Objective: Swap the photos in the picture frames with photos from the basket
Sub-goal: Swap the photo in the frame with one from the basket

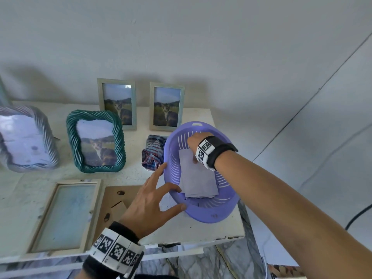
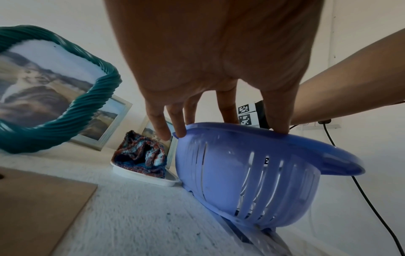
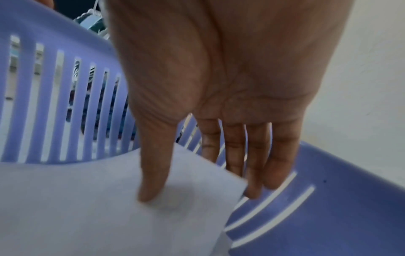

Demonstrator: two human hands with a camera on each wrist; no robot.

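Observation:
A purple slotted basket sits tilted at the table's right end and holds a stack of face-down photos. My left hand rests on the basket's near-left rim with fingers spread and fairly straight, thumb on the rim. My right hand reaches down into the basket. Its thumb lies on the top photo and its fingers sit under that photo's corner, pinching it. An empty pale wooden frame lies flat at front left beside its brown backing board.
A green twisted frame, two pale frames with cat photos and a silver striped frame stand behind. A crumpled cloth on a white dish touches the basket's left side. The table edge runs just below the basket.

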